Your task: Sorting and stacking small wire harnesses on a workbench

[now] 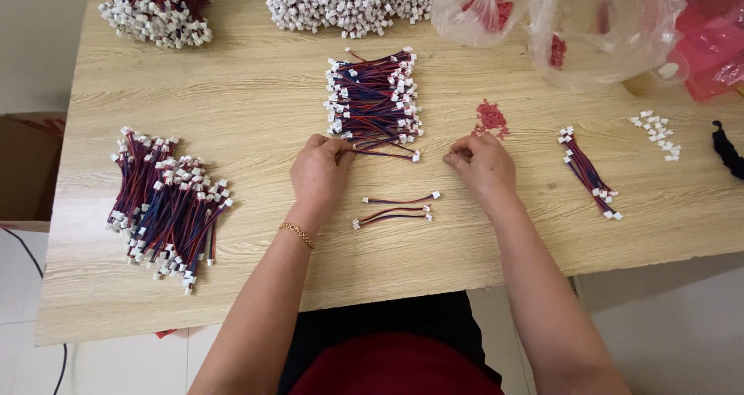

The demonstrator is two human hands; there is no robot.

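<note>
A small hand-assembly workplace, seemingly set up in a plain room: a light wood-grain laminate bench [232, 93] stands on a white tiled floor [23, 286]. Around a central stack of red-and-blue wire leads with white plastic plugs [373, 93], more bundles of the same leads [167, 201] lie to its left, clear plastic bags of parts [604, 23] to its right.

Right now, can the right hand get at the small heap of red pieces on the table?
Probably yes: the right hand lies just below the red pieces, with only bare table between them.
</note>
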